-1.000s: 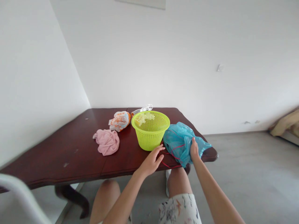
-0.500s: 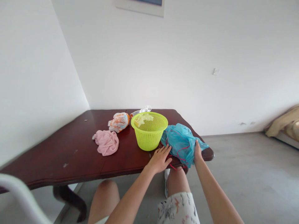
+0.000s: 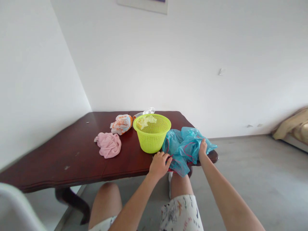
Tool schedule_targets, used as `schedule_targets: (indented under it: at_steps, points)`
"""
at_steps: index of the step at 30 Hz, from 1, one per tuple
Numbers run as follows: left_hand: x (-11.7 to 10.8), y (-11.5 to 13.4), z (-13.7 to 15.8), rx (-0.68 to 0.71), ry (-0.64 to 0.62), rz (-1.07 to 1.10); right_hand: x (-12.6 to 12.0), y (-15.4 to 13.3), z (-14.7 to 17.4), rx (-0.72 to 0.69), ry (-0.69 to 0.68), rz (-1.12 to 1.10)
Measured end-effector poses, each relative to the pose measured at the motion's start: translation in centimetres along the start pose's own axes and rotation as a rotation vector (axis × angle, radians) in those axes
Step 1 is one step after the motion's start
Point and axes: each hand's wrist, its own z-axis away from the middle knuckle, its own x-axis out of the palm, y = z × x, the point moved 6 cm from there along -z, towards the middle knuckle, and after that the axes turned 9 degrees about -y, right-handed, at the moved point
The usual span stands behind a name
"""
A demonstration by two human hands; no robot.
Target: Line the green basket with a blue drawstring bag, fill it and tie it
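A thin blue plastic bag (image 3: 180,144) with a red drawstring lies crumpled at the right end of the table, one part hanging over the front edge. My right hand (image 3: 202,150) is closed on the bag's right side, fingers wrapped in the film. At its lower left edge my left hand (image 3: 159,165) has curled fingers pinching the bag near the red string; the fingertips are partly hidden. A yellow-green plastic basket (image 3: 151,141) with mesh walls stands upright just left of the bag, close beyond my left hand.
On the dark red wooden table (image 3: 81,150) lie a pink cloth (image 3: 108,145), an orange-and-white plastic package (image 3: 121,124) and a clear plastic wrapper (image 3: 148,111) behind the basket. A white curved chair part (image 3: 16,199) shows at lower left. Walls stand behind and left.
My left hand has gone from lying spread on the bag's edge to curled fingers, slightly left. The bag has spread leftward and down over the table edge. My right hand has shifted slightly upward.
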Motion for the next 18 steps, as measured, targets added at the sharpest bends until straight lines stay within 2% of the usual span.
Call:
schedule_targets:
  at_steps: [5,8,11,15,18]
  points:
    - [-0.5,-0.7,3.4,-0.071,0.074,0.017,-0.1,0.7,-1.4,0.093,0.126,0.121]
    - [-0.4,-1.0,6.3,-0.074,0.126,0.049,0.4,0.9,-2.1,0.1,0.124,0.224]
    - [0.3,-0.7,7.8,-0.069,0.161,0.039,2.0,0.7,-2.4,0.083,0.037,0.346]
    - [1.3,-0.5,7.5,-0.074,0.164,0.01,4.1,0.0,-2.1,0.047,-0.13,0.523]
    - [1.3,-1.3,7.9,-0.05,0.21,0.073,4.8,-0.4,-1.6,0.019,-0.219,0.644]
